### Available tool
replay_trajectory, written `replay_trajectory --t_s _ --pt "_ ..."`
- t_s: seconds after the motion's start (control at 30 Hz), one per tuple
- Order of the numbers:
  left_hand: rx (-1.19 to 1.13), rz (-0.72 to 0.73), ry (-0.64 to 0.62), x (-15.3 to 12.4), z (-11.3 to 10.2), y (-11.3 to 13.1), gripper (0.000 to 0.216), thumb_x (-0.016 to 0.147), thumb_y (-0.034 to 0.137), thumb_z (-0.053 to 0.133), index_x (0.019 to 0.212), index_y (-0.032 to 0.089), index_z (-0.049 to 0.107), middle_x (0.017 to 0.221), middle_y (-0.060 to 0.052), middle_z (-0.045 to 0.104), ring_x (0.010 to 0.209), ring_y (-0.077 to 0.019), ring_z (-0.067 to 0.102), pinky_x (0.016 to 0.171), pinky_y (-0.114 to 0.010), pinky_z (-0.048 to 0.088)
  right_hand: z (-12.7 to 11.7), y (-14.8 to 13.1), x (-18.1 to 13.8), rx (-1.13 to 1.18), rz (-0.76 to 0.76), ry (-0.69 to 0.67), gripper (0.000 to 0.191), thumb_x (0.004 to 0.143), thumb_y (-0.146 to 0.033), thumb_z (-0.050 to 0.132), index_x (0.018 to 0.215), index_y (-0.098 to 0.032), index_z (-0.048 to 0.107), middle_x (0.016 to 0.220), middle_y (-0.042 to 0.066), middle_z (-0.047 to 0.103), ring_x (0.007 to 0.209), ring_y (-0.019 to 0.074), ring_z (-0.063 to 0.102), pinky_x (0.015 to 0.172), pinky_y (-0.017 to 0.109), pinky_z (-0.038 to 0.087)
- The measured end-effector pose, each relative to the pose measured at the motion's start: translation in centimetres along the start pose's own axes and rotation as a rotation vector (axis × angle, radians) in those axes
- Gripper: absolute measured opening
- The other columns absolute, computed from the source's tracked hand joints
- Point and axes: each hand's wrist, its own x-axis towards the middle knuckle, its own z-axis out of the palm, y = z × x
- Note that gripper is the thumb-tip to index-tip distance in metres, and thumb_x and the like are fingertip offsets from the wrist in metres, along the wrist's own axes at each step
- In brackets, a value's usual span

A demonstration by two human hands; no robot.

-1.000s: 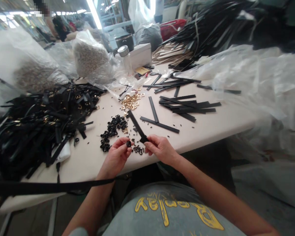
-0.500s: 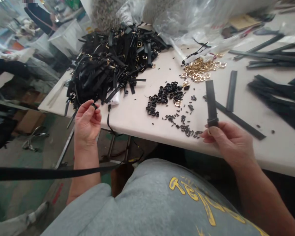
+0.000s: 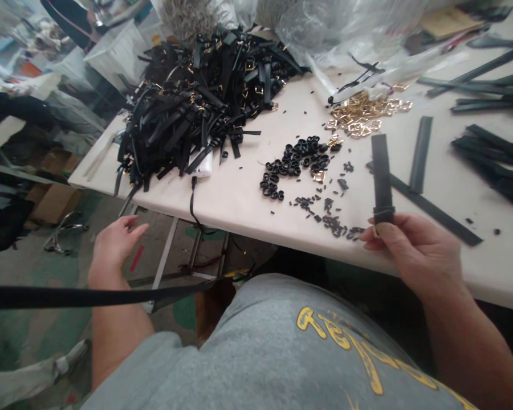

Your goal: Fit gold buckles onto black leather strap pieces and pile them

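My right hand (image 3: 419, 250) pinches the lower end of a short black strap (image 3: 382, 171), which stands upright above the table's front edge. A narrow black band crosses the strap just above my thumb. Away from the table, at lower left, my left hand (image 3: 117, 242) is in the air with its fingers apart, and nothing shows in it. Between the hands lie a cluster of small black loops (image 3: 297, 162), a scatter of tiny black pieces (image 3: 331, 222) and a heap of gold buckles (image 3: 363, 111).
A big pile of black straps with gold buckles (image 3: 205, 97) covers the table's left end, beside a white box with a cable (image 3: 202, 165). More black strips (image 3: 496, 159) lie at right. Clear plastic bags (image 3: 316, 34) stand behind. A dark band (image 3: 68, 297) crosses in front of my left forearm.
My left hand has moved down and left, off the table edge, and its fingers have opened; the small black piece in them is gone from view. The right hand still grips the strap.
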Motion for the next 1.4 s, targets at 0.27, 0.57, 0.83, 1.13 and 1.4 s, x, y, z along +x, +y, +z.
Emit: replay_trajectory --t_s 0.27,0.57,0.83,1.13,1.4 --pt "-0.386 0.36 0.186 -0.8 1.3 10.1 0.028 0.082 0.041 0.063 0.099 0.021 0.074 0.089 -0.004 0.075 0.077 -0.0203 0.067 0.076 -0.031 0.05 -0.2 -0.3 0.1 0.028 -0.017 -0.037 0.031 0.082 -0.05 0.069 0.085 -0.019 0.065 0.069 0.002 0.071 0.054 0.0131 0.065 0.055 0.025 0.058" --pt "-0.675 0.895 -0.073 -3.4 3.4 22.4 0.017 0.084 0.035 0.064 0.087 0.021 0.074 0.085 -0.004 0.074 0.073 -0.0177 0.065 0.069 -0.027 0.049 -0.7 -0.4 -0.1 0.094 -0.078 -0.071 0.034 0.087 -0.05 0.061 0.08 -0.017 0.062 0.07 0.004 0.07 0.056 0.0131 0.065 0.057 0.024 0.057" --pt "-0.381 1.143 -0.233 -4.9 3.3 26.6 0.011 0.081 0.028 0.065 0.087 0.023 0.072 0.079 -0.003 0.068 0.069 -0.0181 0.062 0.067 -0.029 0.046 -0.6 -0.4 -0.6 0.121 -0.123 -0.085 0.026 0.088 -0.043 0.058 0.085 -0.018 0.06 0.07 0.003 0.069 0.058 0.0133 0.064 0.059 0.025 0.055" --pt "-0.233 1.246 -0.247 -4.0 4.3 27.4 0.013 0.082 0.023 0.06 0.084 0.023 0.073 0.088 -0.006 0.07 0.079 -0.0221 0.064 0.075 -0.033 0.047 -0.4 -0.2 -0.4 0.172 -0.097 -0.087 0.023 0.088 -0.04 0.059 0.087 -0.017 0.059 0.07 0.003 0.069 0.059 0.0131 0.065 0.059 0.025 0.054" --pt "-1.161 0.706 -0.716 -7.8 4.9 29.5 0.018 0.069 0.03 0.079 0.081 0.02 0.07 0.072 -0.001 0.069 0.059 -0.0133 0.06 0.057 -0.024 0.047 0.4 -1.5 -0.4 0.007 -0.128 -0.06 0.017 0.091 -0.034 0.054 0.083 -0.02 0.057 0.069 0.001 0.069 0.058 0.013 0.064 0.058 0.024 0.05"
